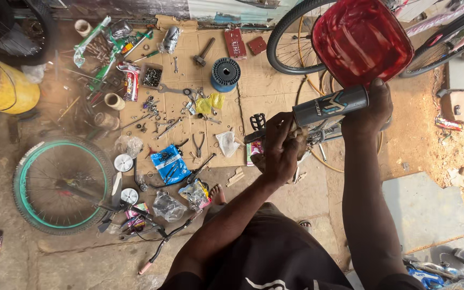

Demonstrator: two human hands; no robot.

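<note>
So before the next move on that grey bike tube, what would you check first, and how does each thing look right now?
1. Right hand wrapped firmly around the grey printed metal frame tube: ok.
2. Left hand on the tube's near end: ok, though what its fingers hold: cannot tell.
3. Red translucent plastic seat-shaped cover clear of both hands: ok.
4. Silver pliers lying on the brown cardboard sheet, within reach: cannot tell.
5. Bare foot clear of loose parts: not ok, bags lie beside it.

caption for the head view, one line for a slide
Right hand grips a grey bicycle frame tube while the left hand works at its end, above tool-strewn cardboard.
</note>
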